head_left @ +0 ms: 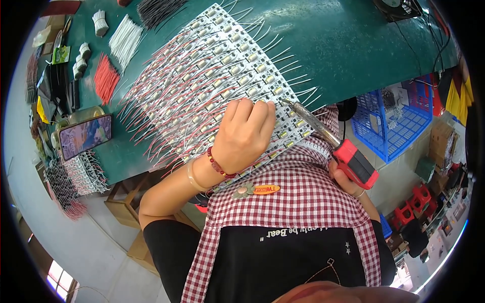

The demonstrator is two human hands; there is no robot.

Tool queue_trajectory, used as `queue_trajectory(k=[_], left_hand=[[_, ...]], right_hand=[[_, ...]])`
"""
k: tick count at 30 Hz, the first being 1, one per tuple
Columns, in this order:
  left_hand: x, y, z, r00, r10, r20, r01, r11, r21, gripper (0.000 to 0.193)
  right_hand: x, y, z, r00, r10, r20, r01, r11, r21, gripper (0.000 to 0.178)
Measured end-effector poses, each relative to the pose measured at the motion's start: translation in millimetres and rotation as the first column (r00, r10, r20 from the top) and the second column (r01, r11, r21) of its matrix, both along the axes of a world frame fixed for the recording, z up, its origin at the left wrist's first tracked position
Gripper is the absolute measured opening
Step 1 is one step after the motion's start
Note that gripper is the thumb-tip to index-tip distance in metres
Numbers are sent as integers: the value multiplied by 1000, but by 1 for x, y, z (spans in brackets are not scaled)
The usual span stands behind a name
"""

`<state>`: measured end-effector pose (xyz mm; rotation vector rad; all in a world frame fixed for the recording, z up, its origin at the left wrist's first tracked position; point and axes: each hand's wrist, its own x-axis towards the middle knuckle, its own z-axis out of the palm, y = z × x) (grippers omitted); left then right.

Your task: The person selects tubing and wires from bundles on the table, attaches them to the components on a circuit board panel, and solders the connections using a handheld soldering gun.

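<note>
A large panel of small white circuit boards (237,55) lies at a slant on the green table, with rows of pale components. Red and white wires trail from its left side, and white and dark wires stick out along the right. My left hand (243,134) rests on the panel's near part, fingers curled in; what they pinch, if anything, is hidden. In my right hand (344,181) is a soldering iron (357,164) with a red and black handle. Its metal tip reaches the panel's right edge, just beside my left fingertips.
Bundles of red wires (106,79), white wires (125,43) and black wires (156,11) lie on the table (333,45). A phone (86,136) is propped at the left edge. A fan (398,9) stands far right; a blue basket (391,134) is below right.
</note>
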<state>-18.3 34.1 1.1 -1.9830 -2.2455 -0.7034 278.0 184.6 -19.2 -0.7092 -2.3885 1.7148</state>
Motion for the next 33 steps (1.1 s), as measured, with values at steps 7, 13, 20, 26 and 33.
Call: queue_trajectory(k=[7,13,20,26,33], left_hand=[[0,-1,0,1000,11,-14,-12,1000,-14,30],[-3,-16,22,997,75,7,-74,992,-98,30],[-8,-42,59,959,267,-91,-271,962,-29,37],[3,-9,12,990,-12,137,10,1000,18,35],[3,-7,-9,995,-76,66,72,996,52,31]], right_hand=[[4,-2,-3,997,-69,27,70,995,-68,10],[3,2,-3,998,-54,14,54,998,-33,11],[13,6,-5,989,-145,29,147,948,-283,11],[9,0,-5,1000,-19,3,19,991,-133,10],[9,-9,-7,999,-50,-18,48,995,-90,11]])
